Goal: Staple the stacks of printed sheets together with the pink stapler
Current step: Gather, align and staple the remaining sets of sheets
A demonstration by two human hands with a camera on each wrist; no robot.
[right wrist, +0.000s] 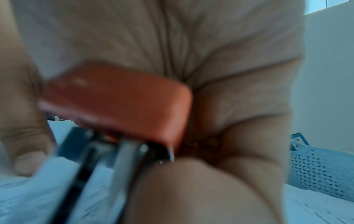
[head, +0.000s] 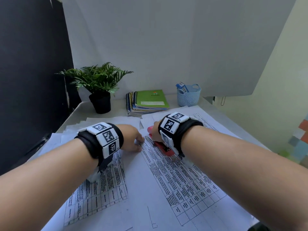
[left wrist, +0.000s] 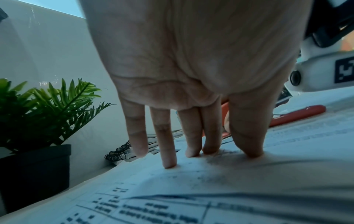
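Observation:
Printed sheets [head: 166, 177] with tables of text cover the desk in overlapping stacks. My left hand [head: 133, 139] presses down on the top sheet [left wrist: 210, 174] with straight fingertips [left wrist: 169, 163], just left of the stapler. The pink stapler [head: 164, 147] lies over the upper edge of the stack, its metal front [head: 149, 140] pointing toward my left hand. My right hand [head: 156, 132] grips it from above; the right wrist view, blurred, has fingers and thumb curled round the stapler's body [right wrist: 118, 98]. In the left wrist view the stapler [left wrist: 298, 114] shows behind my fingers.
A potted plant [head: 98, 85] stands at the back left. A pile of spiral notebooks [head: 146, 102] lies behind the papers. At the back right, a blue basket [head: 188, 95] sits by the white wall. The desk's right edge runs close to my right forearm.

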